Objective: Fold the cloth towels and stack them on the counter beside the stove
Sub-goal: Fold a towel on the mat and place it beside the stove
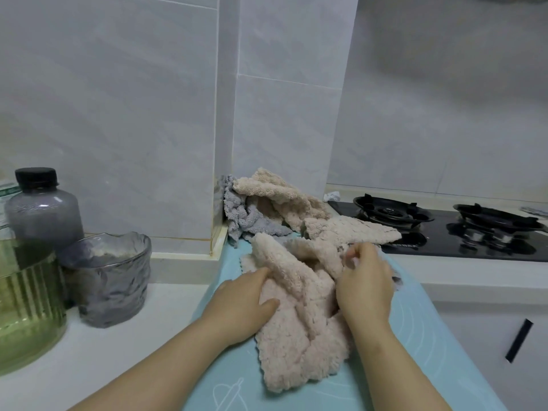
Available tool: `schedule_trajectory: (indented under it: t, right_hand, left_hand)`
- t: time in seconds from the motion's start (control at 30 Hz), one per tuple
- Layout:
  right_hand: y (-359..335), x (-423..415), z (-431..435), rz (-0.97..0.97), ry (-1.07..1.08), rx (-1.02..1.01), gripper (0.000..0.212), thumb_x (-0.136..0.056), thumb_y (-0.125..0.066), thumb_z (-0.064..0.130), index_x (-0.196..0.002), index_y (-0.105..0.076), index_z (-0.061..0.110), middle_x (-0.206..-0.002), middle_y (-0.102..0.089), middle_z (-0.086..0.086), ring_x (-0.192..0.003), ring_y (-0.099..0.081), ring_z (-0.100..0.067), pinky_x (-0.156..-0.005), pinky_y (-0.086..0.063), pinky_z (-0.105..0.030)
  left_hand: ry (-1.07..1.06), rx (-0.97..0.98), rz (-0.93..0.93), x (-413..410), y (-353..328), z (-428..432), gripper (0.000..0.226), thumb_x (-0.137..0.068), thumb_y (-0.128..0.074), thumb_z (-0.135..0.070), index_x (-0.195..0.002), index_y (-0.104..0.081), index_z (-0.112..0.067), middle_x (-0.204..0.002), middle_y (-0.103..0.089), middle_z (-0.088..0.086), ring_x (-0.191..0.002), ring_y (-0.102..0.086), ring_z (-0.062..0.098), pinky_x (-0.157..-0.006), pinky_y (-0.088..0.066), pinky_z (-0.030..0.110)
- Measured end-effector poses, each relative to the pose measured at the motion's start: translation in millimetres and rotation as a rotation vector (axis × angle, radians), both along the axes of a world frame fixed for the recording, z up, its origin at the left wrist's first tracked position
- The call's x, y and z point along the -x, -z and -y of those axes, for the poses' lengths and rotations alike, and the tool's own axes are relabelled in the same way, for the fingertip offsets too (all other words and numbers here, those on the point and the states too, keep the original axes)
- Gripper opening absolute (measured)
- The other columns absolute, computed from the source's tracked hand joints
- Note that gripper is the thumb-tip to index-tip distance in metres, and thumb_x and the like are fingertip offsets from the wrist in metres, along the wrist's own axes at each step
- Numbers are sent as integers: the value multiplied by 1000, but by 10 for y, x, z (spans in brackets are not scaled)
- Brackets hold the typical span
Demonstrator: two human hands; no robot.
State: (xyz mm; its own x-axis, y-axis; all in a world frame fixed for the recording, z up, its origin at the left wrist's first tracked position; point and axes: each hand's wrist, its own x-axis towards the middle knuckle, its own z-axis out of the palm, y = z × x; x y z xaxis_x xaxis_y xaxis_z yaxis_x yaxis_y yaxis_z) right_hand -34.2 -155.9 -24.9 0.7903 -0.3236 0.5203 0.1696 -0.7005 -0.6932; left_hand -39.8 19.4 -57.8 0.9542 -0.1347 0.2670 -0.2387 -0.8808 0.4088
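Head view is taken up at its lower middle by a crumpled pink towel [299,330], which is laid on a pale blue mat [430,336] spread over the white surface [118,336]. The left grip [246,304] is released: it is laid flat on the towel's 9 o'clock side, fingers straight, so the cloth is pressed rather than clasped. The right grip [366,283] is curled at the 2 o'clock side, and a bit of the towel's edge is pinched between thumb and fingertips. The step in hand is judged to be the opening-out of this towel before its first fold, since it is bunched in ridges and no straight edge is shown. It would best be done with the pinched edge drawn out toward 3 o'clock while the flat palm is kept as an anchor, so that the plush cloth is not dragged across the mat. Corners should be found and matched before any crease is pressed. At 12 o'clock an unfolded heap is waiting, made of a beige towel [281,194] and a grey towel [240,215]; the stove [444,229] is seen at 2 o'clock, and cloth should be kept off its burners.
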Motion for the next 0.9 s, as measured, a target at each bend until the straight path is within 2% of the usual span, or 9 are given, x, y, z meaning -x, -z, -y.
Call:
schedule_trajectory:
  t: [0.13, 0.23, 0.33, 0.43, 0.5, 0.6, 0.67, 0.8, 0.9]
  right_hand:
    - [40, -21, -150, -35, -174, 177, 41, -84, -51, 19, -124, -45, 25, -115, -56, 4, -108, -47, -18, -89, -37, -35]
    - [107, -93, -129, -203, -234, 239, 54, -90, -46, 43, -140, -28, 32, -124, -57, 2, -112, -54, -23, -94, -44, -41]
    - [82, -107, -132, -278, -205, 329, 40, -93, -43, 45, -129, -43, 29, -108, -65, 0, -102, -59, -24, -87, -46, -37]
    - [23, -62, -176, -255, -211, 318, 20, -87, -50, 32, -104, -60, 30, -95, -67, 3, -100, -58, -22, -89, -42, -35]
    - [-37, -22, -146, -231, -228, 208, 12, -81, -52, 22, -83, -62, 28, -77, -64, 6, -88, -57, -19, -83, -43, -34]
    - [-133, 48, -37, -183, -235, -109, 10, -77, -50, 11, -78, -60, 12, -69, -58, 0, -66, -47, -18, -59, -36, -29]
    - [-132, 62, 9, -205, -224, -149, 10, -78, -50, 12, -86, -55, 10, -73, -58, -6, -63, -46, -20, -57, -34, -30]
    - [-78, 80, -26, -360, -251, 110, 37, -86, -50, 40, -121, -47, 29, -99, -64, -2, -90, -58, -22, -67, -41, -31]
    - [-47, 23, -59, -448, -305, 327, 55, -89, -49, 47, -140, -32, 36, -132, -55, 3, -119, -52, -21, -83, -45, -33]
  left_hand:
    - [-87, -156, -79, -26, 6, 11, 51, -90, -42, -54, -134, -37, -30, -132, -44, 7, -127, -36, 24, -103, -32, 34]
    - [-112, -102, -11, -42, -50, 1, 23, -86, -51, -52, -96, -48, -31, -113, -56, 1, -111, -48, 20, -87, -37, 30]
    - [-97, 50, 33, -33, -97, 8, 25, -82, -63, -41, -69, -43, -33, -90, -59, -10, -96, -55, 13, -79, -40, 27]
    - [-31, 252, 43, 2, -118, 56, 31, -79, -66, -14, -61, -48, -32, -71, -56, -15, -71, -53, 1, -62, -38, 6]
    - [-41, 352, 78, 29, -177, 38, 35, -75, -59, 1, -58, -51, -29, -65, -55, -14, -62, -50, 1, -53, -36, 5]
    - [-180, 488, 149, 38, -256, -60, 33, -71, -51, 8, -58, -50, -23, -61, -53, -9, -58, -47, 7, -50, -34, 10]
    - [-242, 479, 134, 39, -249, -99, 30, -72, -50, 6, -63, -47, -22, -67, -53, -6, -63, -48, 12, -51, -32, 13]
    - [-227, 417, -47, 66, -203, -40, 17, -85, -56, -20, -100, -48, -23, -106, -53, 3, -89, -52, 17, -66, -38, 25]
    - [-262, 93, -48, 75, -175, 44, 40, -90, -50, -48, -122, -44, -26, -116, -58, 2, -106, -55, 24, -79, -41, 31]
